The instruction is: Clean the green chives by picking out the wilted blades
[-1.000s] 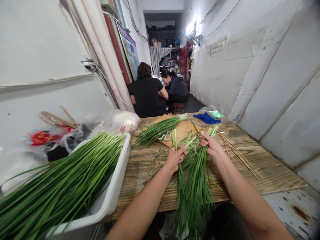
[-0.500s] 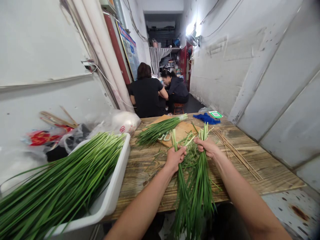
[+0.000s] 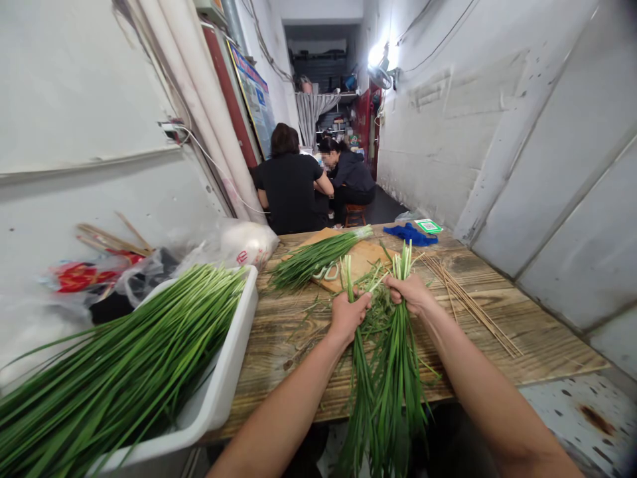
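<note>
Two bunches of garlic chives hang upright over the table's near edge, pale ends up. My left hand (image 3: 350, 314) is closed round the thinner bunch of chives (image 3: 362, 372). The thicker bunch of chives (image 3: 398, 372) is gripped in my right hand (image 3: 407, 292). A few pale stems stretch between the fingertips of both hands. Beneath and behind them lies a heap of trimmed chive scraps (image 3: 379, 311), partly covered by my hands. Farther back, a bundle of chives (image 3: 318, 259) rests across a wooden cutting board (image 3: 365, 255), with scissor handles (image 3: 327, 271) showing beside it.
To the left stands a white plastic bin (image 3: 226, 378) heaped with long chives (image 3: 149, 352). Thin wooden sticks (image 3: 472, 305) lie on the wooden table (image 3: 279, 372) at right. A blue cloth (image 3: 411, 234) and a green QR card (image 3: 428, 226) sit behind. Two people (image 3: 293, 186) sit farther off.
Both hands keep their hold on the chives, and their position is almost the same. The whole view has shifted very slightly.
</note>
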Tool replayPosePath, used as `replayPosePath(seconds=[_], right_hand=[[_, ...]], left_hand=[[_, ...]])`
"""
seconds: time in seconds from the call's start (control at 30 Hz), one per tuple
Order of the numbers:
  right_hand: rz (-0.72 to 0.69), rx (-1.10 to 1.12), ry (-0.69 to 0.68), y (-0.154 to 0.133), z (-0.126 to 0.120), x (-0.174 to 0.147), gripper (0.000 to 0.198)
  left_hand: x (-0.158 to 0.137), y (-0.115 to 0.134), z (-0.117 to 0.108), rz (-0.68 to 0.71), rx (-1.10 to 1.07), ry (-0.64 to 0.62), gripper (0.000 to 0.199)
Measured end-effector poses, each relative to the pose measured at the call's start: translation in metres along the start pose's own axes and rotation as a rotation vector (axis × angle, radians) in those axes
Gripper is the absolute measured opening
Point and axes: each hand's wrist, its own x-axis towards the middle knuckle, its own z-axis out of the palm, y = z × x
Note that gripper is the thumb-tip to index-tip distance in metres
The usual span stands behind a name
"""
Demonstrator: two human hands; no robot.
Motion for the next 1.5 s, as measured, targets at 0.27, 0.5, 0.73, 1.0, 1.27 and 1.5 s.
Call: replayPosePath(seconds=[0.27,0.5,0.73,1.0,1.27,1.5], right_hand=[[0.012,0.054,0.073,0.0,0.0,0.003,0.03],[0.077,0.15,0.096,0.0,-0.011,0.014,0.028],[0.161,0.376,-0.054,0.0,-0.024,0.022,0.026],[0.193,0.316,-0.123,-0.002,-0.017,0.013,0.011],[0.173,0.222,-0.137,-0.002,-0.014,0.011,0.013],[0.138,0.206,-0.179,-0.003,-0.008,0.006,0.034]], left_hand=[[0.002,0.006,-0.007,-0.081,-0.168,-0.16,0.037],[0.005,0.008,-0.01,-0.098,-0.189,-0.134,0.037],[0.005,0.01,-0.01,-0.079,-0.182,-0.118,0.039],[0.004,0.011,-0.008,-0.084,-0.196,-0.129,0.039],[0.006,0.008,-0.009,-0.079,-0.203,-0.118,0.04],[0.005,0.006,-0.007,-0.051,-0.157,-0.093,0.041]])
